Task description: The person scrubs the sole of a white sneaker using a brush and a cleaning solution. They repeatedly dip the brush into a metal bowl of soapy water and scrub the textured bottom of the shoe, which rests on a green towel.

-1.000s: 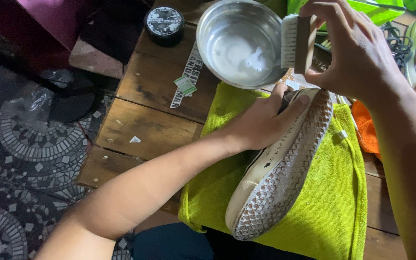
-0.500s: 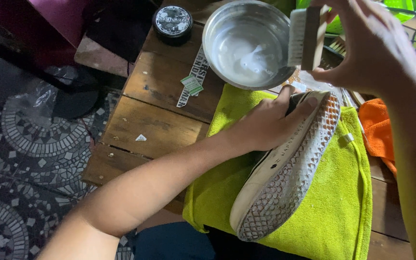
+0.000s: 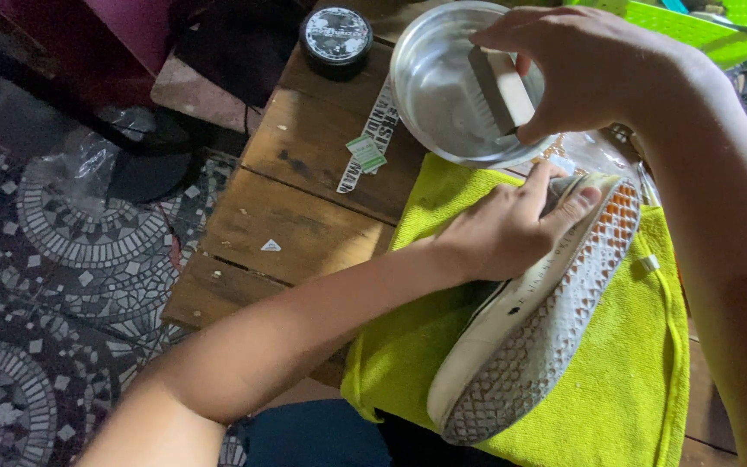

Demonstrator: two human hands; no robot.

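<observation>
Two hands are at work, both mine. My left hand (image 3: 512, 229) is clamped on the shoe (image 3: 538, 320), thumb and fingers pressed round its upper near the toe; the shoe lies on its side, waffle sole turned up and outward, on the yellow-green towel (image 3: 641, 380) spread over the near right part of the wooden table (image 3: 304, 225). My right hand (image 3: 590, 65) pinches a small scrubbing brush (image 3: 499, 91) by its pale block, fingers curled over the top, thumb underneath; the bristles point down into the steel bowl (image 3: 430, 86), which stands just beyond the towel's far edge, touching or nearly touching it. I cannot tell how deep the liquid in the bowl is; the bottom looks cloudy.

Assessment of the step in hand, loading the brush:
- Dip the bristles only, keep the block dry, so the grip does not slip
- Tap excess on the bowl's rim, as drips would land on bare wood beside the towel
- Keep the left hand firm and the sole tilted up, so the shoe does not roll
- Bring the brush back low over the towel

Also noted: a round black tin (image 3: 335, 36) at the table's far edge, and paper tags (image 3: 365, 154) left of the bowl
</observation>
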